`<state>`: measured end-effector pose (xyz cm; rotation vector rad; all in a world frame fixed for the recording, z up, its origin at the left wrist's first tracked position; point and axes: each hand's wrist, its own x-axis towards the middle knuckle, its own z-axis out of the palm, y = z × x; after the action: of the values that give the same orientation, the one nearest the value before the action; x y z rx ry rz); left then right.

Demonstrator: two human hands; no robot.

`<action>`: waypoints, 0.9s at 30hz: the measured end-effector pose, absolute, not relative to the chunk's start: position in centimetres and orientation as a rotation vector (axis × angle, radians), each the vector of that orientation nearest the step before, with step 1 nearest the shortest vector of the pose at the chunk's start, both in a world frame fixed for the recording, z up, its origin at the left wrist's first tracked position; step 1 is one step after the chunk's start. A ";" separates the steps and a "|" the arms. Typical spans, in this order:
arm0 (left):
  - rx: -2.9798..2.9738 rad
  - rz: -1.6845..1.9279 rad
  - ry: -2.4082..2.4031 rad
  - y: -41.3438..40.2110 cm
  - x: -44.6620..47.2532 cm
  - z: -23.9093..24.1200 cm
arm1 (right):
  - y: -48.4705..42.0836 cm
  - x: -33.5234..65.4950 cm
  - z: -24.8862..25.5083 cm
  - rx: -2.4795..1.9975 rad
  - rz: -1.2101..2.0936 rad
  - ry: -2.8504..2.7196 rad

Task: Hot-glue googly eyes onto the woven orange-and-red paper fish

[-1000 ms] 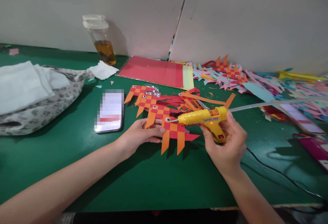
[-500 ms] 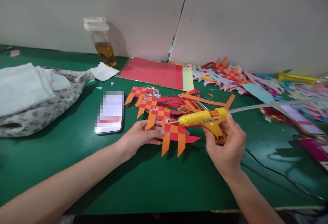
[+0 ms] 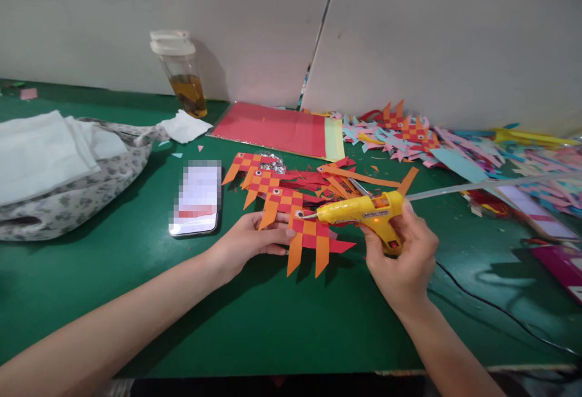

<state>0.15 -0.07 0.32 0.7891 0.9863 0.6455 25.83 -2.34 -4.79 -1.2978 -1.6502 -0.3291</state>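
Note:
My left hand [image 3: 259,238] is closed on the near woven paper fish [image 3: 309,233], pinching its left edge with the thumb on top. Red and orange strips form its checks, and a googly eye [image 3: 299,214] sits on it. In my right hand [image 3: 402,251] is a yellow hot glue gun [image 3: 359,210], its small light glowing orange. The gun's metal nozzle points left, at or just above the fish beside the eye; contact cannot be made out. A clear glue stick [image 3: 454,189] sticks out behind. Several similar fish [image 3: 264,182] lie in a row beyond my left hand.
A phone [image 3: 195,200] lies left of the fish. A clear bag of googly eyes [image 3: 273,162], orange and red strips, and a red paper pack [image 3: 273,125] lie behind. A drink cup [image 3: 182,76] stands by the wall. Coloured scraps [image 3: 473,148] spread right; a black cord [image 3: 495,307] trails below.
Almost nothing differs. Both hands, the fish and the glue gun hold nearly the same place; the whole view has shifted very slightly.

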 end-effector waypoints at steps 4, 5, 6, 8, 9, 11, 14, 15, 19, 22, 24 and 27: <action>0.781 0.651 0.989 0.0 0.2 0.3 | -2.3 26.0 -5.0 -1.296 -0.336 -1.650; 0.781 0.651 0.988 0.0 0.2 0.3 | -2.3 26.1 -5.0 -1.294 -0.340 -1.650; 0.780 0.656 0.986 0.0 0.2 0.3 | -2.4 26.2 -5.1 -1.292 -0.345 -1.649; 0.777 0.659 0.978 0.0 0.2 0.2 | -2.4 26.2 -5.2 -1.289 -0.359 -1.646; 0.772 0.661 0.976 0.0 0.2 0.2 | -2.4 26.2 -5.2 -1.288 -0.365 -1.646; 0.764 0.661 0.981 0.0 0.2 0.2 | -2.4 26.2 -5.1 -1.286 -0.378 -1.647; 0.771 0.659 0.970 -0.1 0.1 0.2 | -2.3 26.2 -5.0 -1.279 -0.383 -1.652; 0.774 0.660 0.964 -0.1 0.1 0.1 | -2.3 26.2 -5.0 -1.274 -0.381 -1.656; 0.782 0.659 0.963 -0.1 0.0 0.1 | -2.3 26.2 -5.0 -1.263 -0.387 -1.663; 0.793 0.653 0.966 -0.1 0.1 0.2 | -2.3 26.1 -5.0 -1.268 -0.391 -1.661; 0.795 0.654 0.964 -0.1 0.1 0.2 | -2.4 26.2 -5.0 -1.271 -0.385 -1.661; 0.796 0.659 0.964 -0.1 0.1 0.1 | -2.4 26.3 -5.1 -1.270 -0.377 -1.660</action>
<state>0.08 -0.10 0.05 0.7964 0.9635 0.6589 26.25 -2.36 -5.13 -1.2699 -1.6599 -0.3766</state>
